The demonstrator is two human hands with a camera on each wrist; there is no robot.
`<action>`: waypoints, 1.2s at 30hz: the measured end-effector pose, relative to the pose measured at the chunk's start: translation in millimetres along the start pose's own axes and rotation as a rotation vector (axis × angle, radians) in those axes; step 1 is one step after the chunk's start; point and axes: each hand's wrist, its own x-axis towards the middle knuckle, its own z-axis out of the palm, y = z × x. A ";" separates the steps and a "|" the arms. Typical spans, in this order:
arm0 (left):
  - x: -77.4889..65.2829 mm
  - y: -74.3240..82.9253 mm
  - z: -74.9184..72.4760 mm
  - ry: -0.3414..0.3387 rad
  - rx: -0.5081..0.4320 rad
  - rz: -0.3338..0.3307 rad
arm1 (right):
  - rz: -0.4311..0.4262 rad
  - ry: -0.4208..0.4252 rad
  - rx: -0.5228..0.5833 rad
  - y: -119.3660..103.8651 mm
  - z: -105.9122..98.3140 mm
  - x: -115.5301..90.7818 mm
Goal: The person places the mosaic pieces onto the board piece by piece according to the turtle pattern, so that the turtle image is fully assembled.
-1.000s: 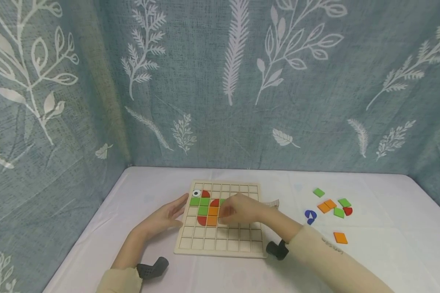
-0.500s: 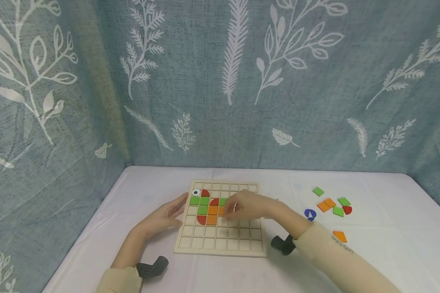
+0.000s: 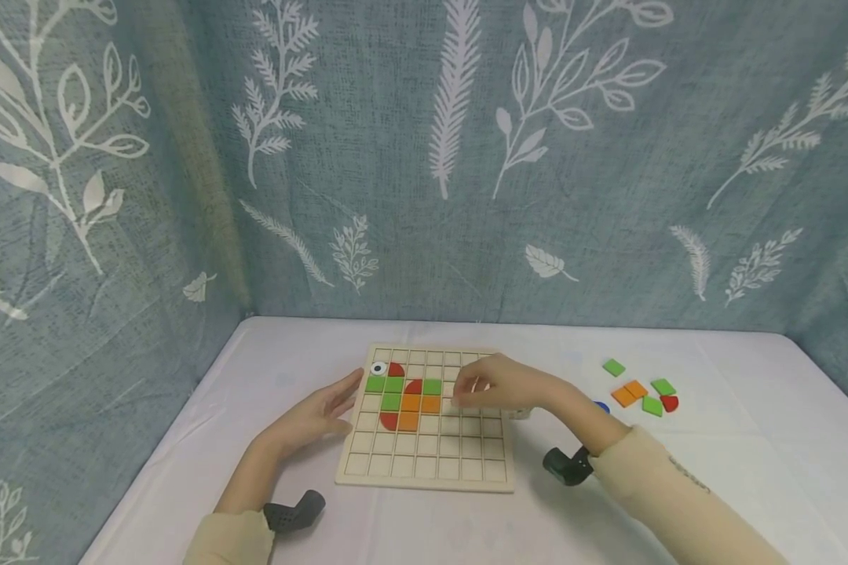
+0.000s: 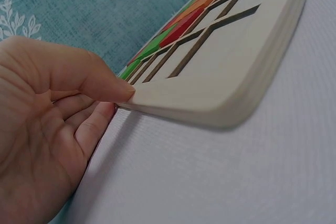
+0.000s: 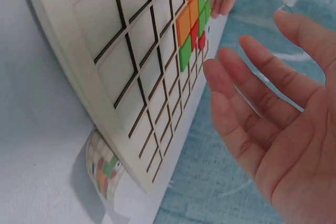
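A wooden grid board lies on the table, partly filled with green, red and orange tiles and a white eye tile. At its left edge rests my left hand, fingers extended; in the left wrist view the thumb touches the rim. Over the board's right half hovers my right hand. Its fingers are loosely bent with nothing between them, as the palm in the right wrist view shows. An orange tile sits in the grid left of that hand.
Loose tiles lie right of the board: several green tiles, orange tiles and a red rounded tile. A blue piece is mostly behind the right forearm. A curled paper card with a printed tile pattern pokes out at the board's right edge.
My right hand has let go of an orange tile in the grid and moved right, uncovering it and the green tile above. The left hand stays at the board's edge.
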 end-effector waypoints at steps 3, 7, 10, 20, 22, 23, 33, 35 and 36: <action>1.1 -2.1 0.0 0.013 -0.021 -0.025 | 0.009 0.009 0.005 1.7 -0.5 -2.3; 1.4 -1.9 -0.1 0.017 -0.018 -0.035 | 0.027 0.017 -0.004 4.6 -1.6 -7.1; 0.2 1.1 0.0 0.012 -0.007 -0.028 | 0.043 0.028 -0.013 8.4 -2.9 -13.0; 0.2 -0.1 1.4 0.029 -0.021 -0.042 | 0.104 0.105 -0.011 34.6 -4.4 -45.4; 0.5 -0.6 1.3 0.035 -0.030 -0.046 | 0.122 0.118 -0.020 40.6 -5.8 -54.5; 0.6 -1.0 1.3 0.036 -0.032 -0.044 | 0.132 0.123 -0.025 43.8 -6.5 -59.4; 1.1 -2.0 0.0 0.017 -0.042 -0.039 | 0.214 0.206 -0.021 64.3 -14.3 -109.0; 1.3 -1.9 0.4 0.015 -0.041 -0.040 | 0.215 0.236 -0.038 66.9 -14.5 -119.7; 1.5 -1.7 0.6 0.015 -0.042 -0.040 | 0.217 0.253 -0.053 68.5 -14.5 -125.3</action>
